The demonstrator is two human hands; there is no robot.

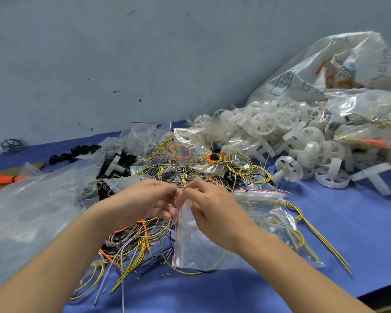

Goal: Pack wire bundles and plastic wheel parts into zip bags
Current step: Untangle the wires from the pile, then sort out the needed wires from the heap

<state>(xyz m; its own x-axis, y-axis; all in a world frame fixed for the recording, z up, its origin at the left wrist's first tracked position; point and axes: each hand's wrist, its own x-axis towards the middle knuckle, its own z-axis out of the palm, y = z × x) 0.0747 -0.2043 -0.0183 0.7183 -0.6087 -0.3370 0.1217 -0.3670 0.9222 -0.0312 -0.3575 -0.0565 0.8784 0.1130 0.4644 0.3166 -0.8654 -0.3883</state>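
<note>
Risk: the zip bag could slip or fail to part at its red-striped mouth, since both hands pinch the thin film only at one corner; a loose pinch would let it sag onto the wire bundles below.
Second risk: stray yellow wires under the bag may snag its edge as it is lifted.
Left hand: forearm reaching in from lower left, fingers curled, fingertips pinching the bag's top edge.
Right hand: forearm from lower right, fingers bent, gripping the same edge just beside the left.
Bag position: hanging from the pinch, lower part on the blue tabletop.
Wheel parts: white heap at the back right, well apart from the hands.
</note>
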